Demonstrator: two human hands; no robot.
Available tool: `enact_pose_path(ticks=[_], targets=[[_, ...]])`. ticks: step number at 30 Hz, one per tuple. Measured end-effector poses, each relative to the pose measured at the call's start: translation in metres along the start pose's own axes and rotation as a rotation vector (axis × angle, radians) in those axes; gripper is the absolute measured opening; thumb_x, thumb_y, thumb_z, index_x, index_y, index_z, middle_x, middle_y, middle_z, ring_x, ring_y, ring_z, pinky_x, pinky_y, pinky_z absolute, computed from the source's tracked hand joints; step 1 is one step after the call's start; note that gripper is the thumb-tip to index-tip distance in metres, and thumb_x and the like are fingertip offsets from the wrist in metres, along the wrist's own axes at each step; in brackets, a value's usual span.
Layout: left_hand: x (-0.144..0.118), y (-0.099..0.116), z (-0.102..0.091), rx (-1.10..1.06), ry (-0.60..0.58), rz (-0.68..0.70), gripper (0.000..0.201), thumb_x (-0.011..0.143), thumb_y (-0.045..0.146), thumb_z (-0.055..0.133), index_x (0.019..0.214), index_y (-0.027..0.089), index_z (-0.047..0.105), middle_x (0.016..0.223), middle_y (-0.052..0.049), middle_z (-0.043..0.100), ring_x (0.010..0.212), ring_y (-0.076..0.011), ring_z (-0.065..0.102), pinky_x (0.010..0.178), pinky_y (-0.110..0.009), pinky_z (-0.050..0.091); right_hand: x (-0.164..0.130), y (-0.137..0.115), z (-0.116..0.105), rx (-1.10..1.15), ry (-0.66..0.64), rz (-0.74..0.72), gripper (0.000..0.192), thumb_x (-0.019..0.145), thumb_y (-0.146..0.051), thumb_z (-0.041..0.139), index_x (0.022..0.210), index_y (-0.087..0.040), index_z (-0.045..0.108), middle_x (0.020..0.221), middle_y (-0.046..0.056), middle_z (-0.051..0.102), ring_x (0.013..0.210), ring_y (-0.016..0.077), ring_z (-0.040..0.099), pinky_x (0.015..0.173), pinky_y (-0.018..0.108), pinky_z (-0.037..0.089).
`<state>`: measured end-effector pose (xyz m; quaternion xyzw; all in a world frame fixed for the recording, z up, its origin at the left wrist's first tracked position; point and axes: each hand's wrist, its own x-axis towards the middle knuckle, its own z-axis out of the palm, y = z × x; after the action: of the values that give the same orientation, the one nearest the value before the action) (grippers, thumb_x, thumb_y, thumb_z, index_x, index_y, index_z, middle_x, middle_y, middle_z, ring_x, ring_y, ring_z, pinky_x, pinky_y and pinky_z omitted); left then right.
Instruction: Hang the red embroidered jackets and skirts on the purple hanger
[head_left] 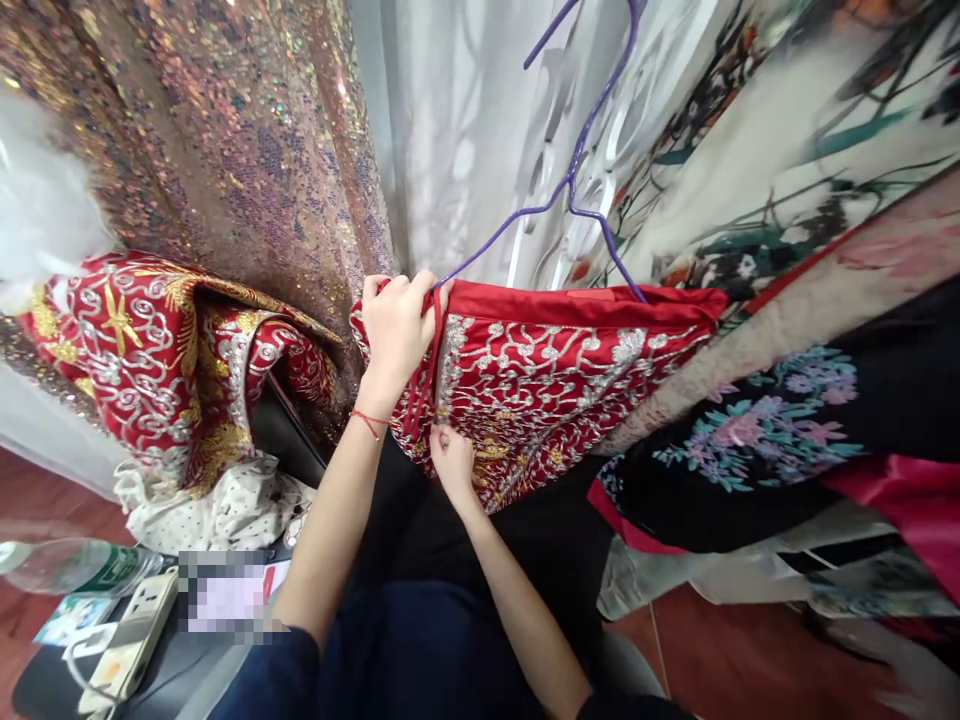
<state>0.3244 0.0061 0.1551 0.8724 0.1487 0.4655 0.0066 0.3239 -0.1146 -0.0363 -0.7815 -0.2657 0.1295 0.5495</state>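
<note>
A red garment with silver and gold embroidery (555,385) hangs folded over a purple wire hanger (577,170). My left hand (397,325) grips the garment's upper left corner, where the red band meets the end of the hanger. A thin red string circles that wrist. My right hand (452,458) is lower down and pinches the garment's bottom edge between the fingertips. Both forearms reach up from dark blue sleeves.
A second red embroidered cloth (172,360) lies draped at the left over white dotted fabric (225,505). A sequined curtain (225,140) hangs behind. Floral garments (780,420) hang at the right. A power strip (135,625) and plastic bottle (75,565) sit low left.
</note>
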Motion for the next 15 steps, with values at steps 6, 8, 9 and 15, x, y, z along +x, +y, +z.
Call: enact_pose_path(ticks=[6, 8, 9, 15], targets=[[-0.003, 0.001, -0.008, -0.012, -0.014, 0.025, 0.037, 0.103, 0.047, 0.037, 0.088, 0.023, 0.061, 0.074, -0.004, 0.063, 0.078, -0.0225, 0.055, 0.089, -0.04, 0.036, -0.006, -0.004, -0.038, 0.03, 0.028, -0.103, 0.041, 0.09, -0.045, 0.051, 0.056, -0.022, 0.05, 0.043, -0.004, 0.043, 0.048, 0.0122, 0.04, 0.049, 0.026, 0.033], [-0.003, 0.002, -0.015, -0.011, -0.056, 0.049, 0.032, 0.102, 0.043, 0.04, 0.092, 0.022, 0.061, 0.078, -0.006, 0.065, 0.081, -0.0233, 0.057, 0.091, -0.04, 0.037, -0.008, -0.024, -0.065, 0.048, 0.019, -0.194, 0.044, 0.094, -0.047, 0.044, 0.063, -0.019, 0.056, 0.051, -0.002, 0.051, 0.05, 0.011, 0.045, 0.053, 0.025, 0.037], [-0.003, 0.003, -0.02, -0.012, -0.088, 0.056, 0.028, 0.101, 0.04, 0.042, 0.094, 0.021, 0.061, 0.08, -0.006, 0.066, 0.083, -0.0237, 0.058, 0.091, -0.041, 0.038, -0.008, -0.036, -0.082, 0.052, 0.016, -0.247, 0.044, 0.096, -0.048, 0.041, 0.068, -0.019, 0.059, 0.056, -0.001, 0.054, 0.053, 0.0108, 0.048, 0.055, 0.024, 0.039], [0.004, -0.004, -0.044, -0.067, -0.177, -0.03, 0.009, 0.084, 0.021, 0.059, 0.091, 0.017, 0.063, 0.1, -0.01, 0.069, 0.095, -0.0241, 0.062, 0.087, -0.034, 0.045, 0.007, -0.114, -0.189, -0.2, 0.556, -0.613, 0.03, 0.094, -0.044, 0.049, 0.083, -0.019, 0.062, 0.086, 0.008, 0.061, 0.084, 0.021, 0.055, 0.084, 0.037, 0.045]])
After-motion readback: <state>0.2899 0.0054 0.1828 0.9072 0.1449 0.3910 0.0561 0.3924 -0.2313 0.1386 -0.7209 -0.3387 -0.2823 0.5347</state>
